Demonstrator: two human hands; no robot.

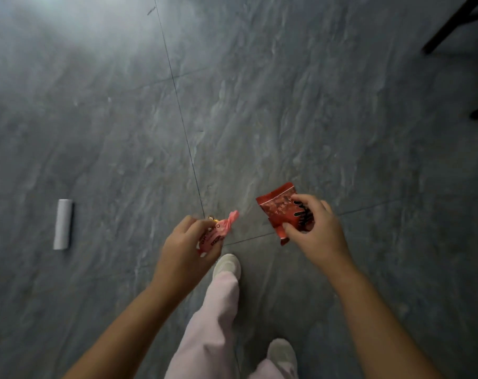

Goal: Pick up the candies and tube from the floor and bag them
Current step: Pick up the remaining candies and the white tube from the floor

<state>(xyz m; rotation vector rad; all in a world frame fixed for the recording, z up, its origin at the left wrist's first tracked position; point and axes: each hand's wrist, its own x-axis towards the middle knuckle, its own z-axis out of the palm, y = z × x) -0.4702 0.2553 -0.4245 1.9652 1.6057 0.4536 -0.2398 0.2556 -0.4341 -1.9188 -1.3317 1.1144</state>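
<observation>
Low at centre, above the grey veined floor (259, 105), held in the left hand (184, 248): a pink candy (218, 232), wrapper twisted to a fan at its far end, dark lettering on the side, gripped between curled fingers and thumb. Just to its right and apart from it, pinched by the right hand (318, 232) between thumb and fingers: a red bag (280, 210), crinkled foil, speckled pattern, black print near the palm, serrated top edge pointing away. Both clear of the tiles.

Well off to the left, lying flat on the floor: a white tube (63, 224), plain, set lengthwise away from the viewer, touched by neither hand.

Below the hands, pale pink trouser legs (213, 324) and two white shoes (227, 265), one ahead of the other. At the upper right corner, dark furniture legs (451, 26), cut off by the frame edge.

Partly covered by fingers: the near half of the candy and the lower right of the bag. Lettering on both too blurred to read. By the left fingertips, a small gold glint (210, 218), too small to tell whether a second sweet. Bag mouth open or sealed: cannot tell.
</observation>
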